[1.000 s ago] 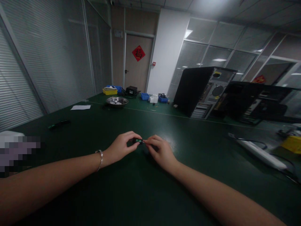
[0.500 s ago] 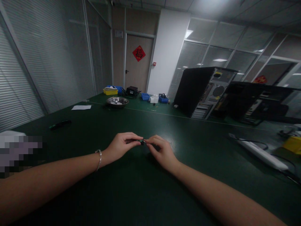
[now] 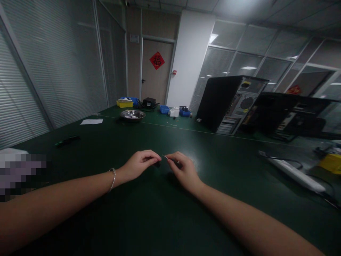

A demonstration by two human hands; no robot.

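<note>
Over the green table (image 3: 149,213), my left hand (image 3: 141,163), with a bracelet (image 3: 113,179) on its wrist, pinches a small dark piece (image 3: 157,164) too tiny to name; the fingers cover most of it. To its right, my right hand (image 3: 182,167) is closed in a pinch on a thin silvery piece (image 3: 165,156) whose tip points up and left. Only a narrow gap separates the two sets of fingertips. A dark and green elongated object (image 3: 67,141) lies on the table to the left.
Toward the back are a metal bowl (image 3: 132,115), a white paper (image 3: 91,121), a yellow bin (image 3: 124,104), a black box (image 3: 149,102) and blue bins (image 3: 164,109). A computer tower (image 3: 218,103) stands back right. A white power strip (image 3: 295,172) with black cables lies at right.
My fingertips were together at a small green and dark piece; now they are slightly apart. The thin silvery piece in my right hand shows more clearly in the gap.
</note>
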